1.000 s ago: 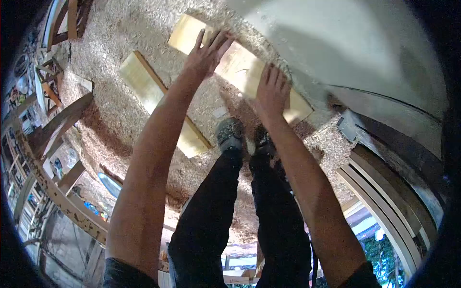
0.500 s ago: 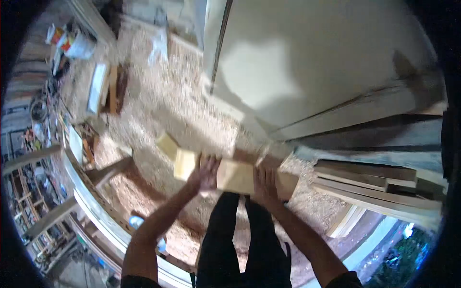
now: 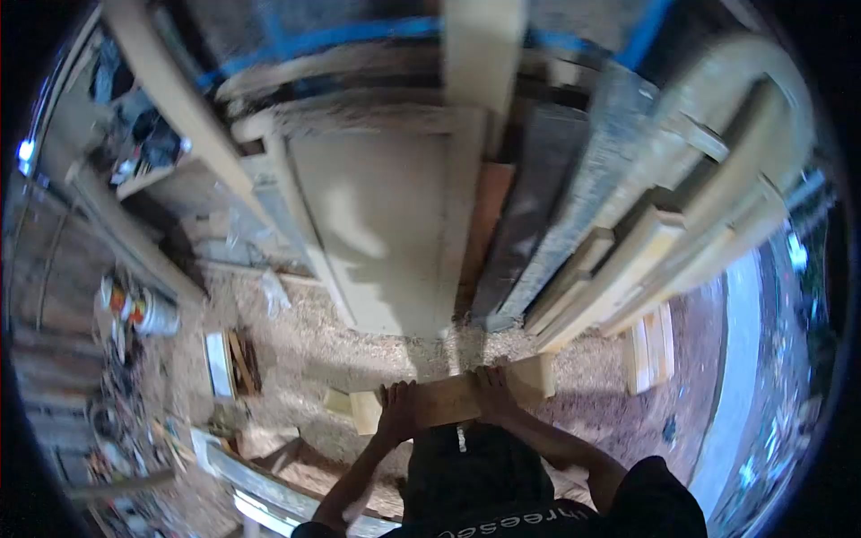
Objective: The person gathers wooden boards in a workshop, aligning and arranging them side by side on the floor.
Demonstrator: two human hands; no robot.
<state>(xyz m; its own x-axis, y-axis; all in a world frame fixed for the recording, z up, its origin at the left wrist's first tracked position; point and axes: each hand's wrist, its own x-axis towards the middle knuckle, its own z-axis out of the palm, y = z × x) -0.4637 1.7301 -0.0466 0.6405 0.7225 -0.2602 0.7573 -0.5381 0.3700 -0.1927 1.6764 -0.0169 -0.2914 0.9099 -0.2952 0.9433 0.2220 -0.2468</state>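
A pale wooden board (image 3: pixel 447 401) lies crosswise in front of my body. My left hand (image 3: pixel 397 412) wraps over its left part, fingers across the far edge. Toward the right part, my right hand (image 3: pixel 496 394) grips the same board in a similar way. The undersides and thumbs are hidden. Past the board's left end shows a smaller pale wood piece (image 3: pixel 338 401); I cannot tell whether it touches the board. My dark-clothed legs are just below the board.
A large flat wooden panel (image 3: pixel 377 224) leans upright ahead. Several long planks (image 3: pixel 628 269) lean to its right, with short wood pieces (image 3: pixel 650 350) on the shavings-covered floor (image 3: pixel 314 345). At left stand a white bucket (image 3: pixel 160 316) and a framed piece (image 3: pixel 218 363).
My view has swung up and to the right, showing more of the leaning panel and planks. Both hands still hold the board, which appears lower in the picture.
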